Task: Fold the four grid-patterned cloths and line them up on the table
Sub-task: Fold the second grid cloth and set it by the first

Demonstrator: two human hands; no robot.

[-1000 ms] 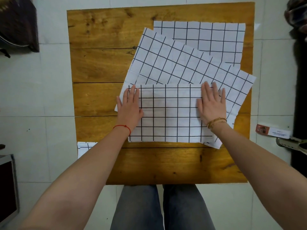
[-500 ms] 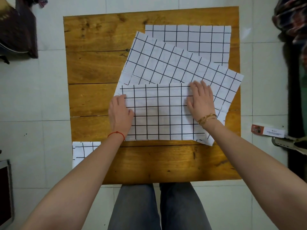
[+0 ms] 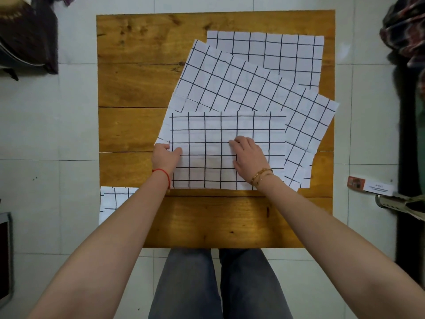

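Four grid-patterned cloths are counted: one folded cloth [image 3: 220, 134] lying uppermost, one tilted cloth [image 3: 241, 86] beneath it, one far cloth [image 3: 287, 49] at the back, and one corner cloth [image 3: 112, 199] at the near left edge. One wooden surface [image 3: 138, 88] is recorded. Two hands are noted: left hand [image 3: 165, 157] and right hand [image 3: 249, 157].

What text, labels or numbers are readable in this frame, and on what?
None can be read.
Small white and red-brown box on the tiled floor right of the wooden table: has lines of dark print, too small and blurred to read.
White cloths with black grid lines: pattern only, no lettering.
Nothing else in view shows writing.
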